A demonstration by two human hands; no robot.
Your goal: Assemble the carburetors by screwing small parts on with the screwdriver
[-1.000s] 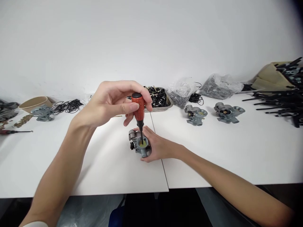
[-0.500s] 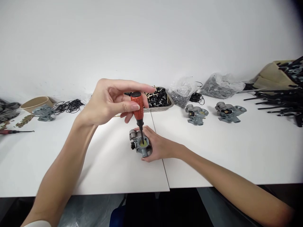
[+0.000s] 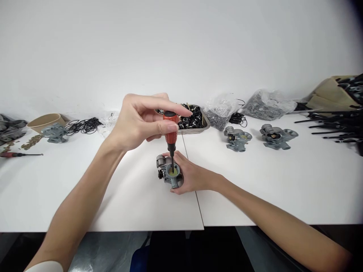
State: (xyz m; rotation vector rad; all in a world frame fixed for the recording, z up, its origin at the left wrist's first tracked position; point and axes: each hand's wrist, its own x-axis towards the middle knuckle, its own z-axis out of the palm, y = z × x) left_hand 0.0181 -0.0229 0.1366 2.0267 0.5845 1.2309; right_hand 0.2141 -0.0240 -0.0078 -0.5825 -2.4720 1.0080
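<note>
My left hand (image 3: 144, 121) is closed around the red handle of a screwdriver (image 3: 170, 130), thumb on the near side and index finger lying over the top. The screwdriver stands almost upright, and its shaft runs down into the round opening of a grey metal carburetor (image 3: 174, 183). A yellowish surface shows inside that opening; the very tip is hard to make out. My right hand (image 3: 190, 174) grips the carburetor from its right side and steadies it on the white table (image 3: 136, 204).
Behind my hands is a metal tray (image 3: 195, 131) of small black parts. Two carburetors (image 3: 237, 139) stand to the right, another carburetor (image 3: 54, 133) to the left. Bags of small parts (image 3: 218, 113), a paper bowl (image 3: 42, 122) and a second red-handled screwdriver (image 3: 17, 154) lie around.
The screwdriver has gone from slightly tilted to nearly upright, and my left hand has shifted a little to the right with its fingers turned around the handle. The carburetor stays in my right hand.
</note>
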